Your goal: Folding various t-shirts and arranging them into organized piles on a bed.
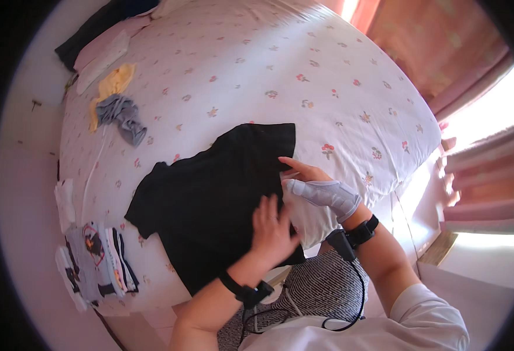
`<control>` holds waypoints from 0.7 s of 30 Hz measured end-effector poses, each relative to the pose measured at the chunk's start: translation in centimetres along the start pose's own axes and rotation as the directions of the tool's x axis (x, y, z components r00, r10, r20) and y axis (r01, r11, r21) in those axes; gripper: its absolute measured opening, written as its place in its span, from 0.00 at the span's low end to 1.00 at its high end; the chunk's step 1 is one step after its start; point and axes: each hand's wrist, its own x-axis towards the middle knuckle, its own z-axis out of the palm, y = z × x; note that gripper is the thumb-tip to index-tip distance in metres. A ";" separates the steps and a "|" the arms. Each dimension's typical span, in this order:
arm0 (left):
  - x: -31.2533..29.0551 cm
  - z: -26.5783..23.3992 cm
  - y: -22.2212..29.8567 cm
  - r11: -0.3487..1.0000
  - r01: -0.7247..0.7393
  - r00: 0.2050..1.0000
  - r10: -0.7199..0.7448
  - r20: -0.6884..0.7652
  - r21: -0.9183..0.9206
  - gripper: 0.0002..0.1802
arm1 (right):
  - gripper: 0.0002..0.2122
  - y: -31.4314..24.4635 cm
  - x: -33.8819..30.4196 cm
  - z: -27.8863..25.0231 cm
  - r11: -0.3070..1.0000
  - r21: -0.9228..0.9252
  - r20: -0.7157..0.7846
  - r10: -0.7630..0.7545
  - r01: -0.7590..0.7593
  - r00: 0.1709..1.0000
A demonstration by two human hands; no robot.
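A black short-sleeved T-shirt (210, 196) lies spread on the bed in front of me, one sleeve toward the left and the other toward the far right. My left hand (273, 231) is over the lower right part of the shirt, fingers spread and slightly blurred. At the shirt's right edge, just below the far sleeve, is my right hand (312, 181), its index finger stretched out over the black cloth. A grey brace (327, 196) wraps the thumb and wrist of that hand. Its other fingers are partly hidden. Black straps with small devices circle both wrists.
The bed has a white flowered sheet (268, 70). Several folded clothes (102, 257) stand in a row at the near left edge. Yellow cloth (115, 81) and a crumpled grey garment (122, 117) lie farther left. Pink curtains (444, 47) hang on the right.
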 end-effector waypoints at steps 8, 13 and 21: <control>-11.3 -2.5 -2.7 0.966 -0.208 0.965 0.228 0.129 -0.153 0.47 | 0.31 -1.3 0.2 1.4 0.996 0.080 -0.211 0.046 -0.030 0.976; -20.4 -6.7 -7.7 0.950 0.210 0.975 -0.185 -0.122 0.232 0.40 | 0.30 -1.8 0.4 1.6 0.903 -0.416 -0.276 -0.014 -0.107 0.961; -25.0 -8.0 -11.1 0.970 0.097 0.957 -0.029 -0.288 0.222 0.14 | 0.27 -7.8 12.2 3.7 0.708 -0.690 -0.034 -0.234 0.147 0.972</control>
